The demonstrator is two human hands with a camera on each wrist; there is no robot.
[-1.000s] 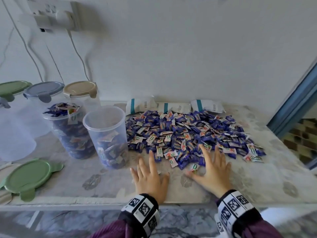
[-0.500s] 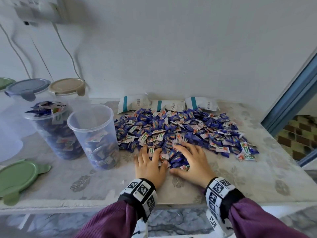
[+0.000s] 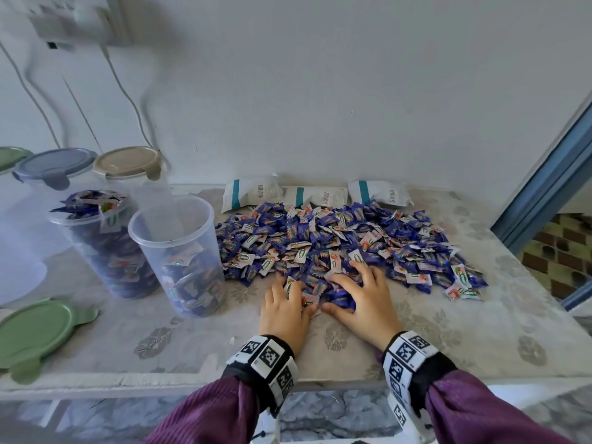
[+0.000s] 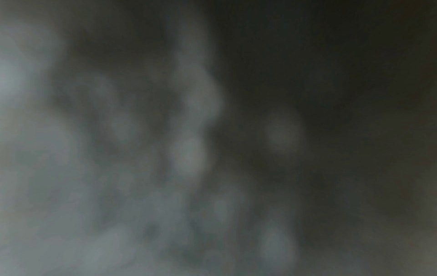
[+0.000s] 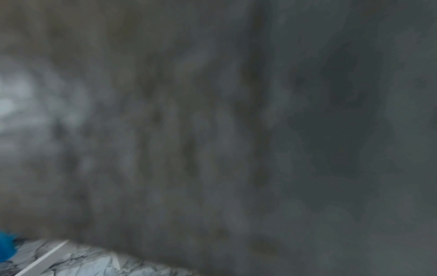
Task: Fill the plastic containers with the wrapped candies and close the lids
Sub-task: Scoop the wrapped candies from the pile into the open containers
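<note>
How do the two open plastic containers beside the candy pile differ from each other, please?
The far container is heaped with candies above its rim; the near container is only partly filled. The near container stands right beside the candy pile; the far container stands left of it and further back. Both are clear, upright and lidless.

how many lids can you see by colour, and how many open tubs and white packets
green lids: 2 (loose one on the table, one at the left edge)
blue-grey lid: 1
beige lid: 1
open tubs with candies: 2 (heaped full, partly filled)
white packets by the wall: 3
total: 9
</note>
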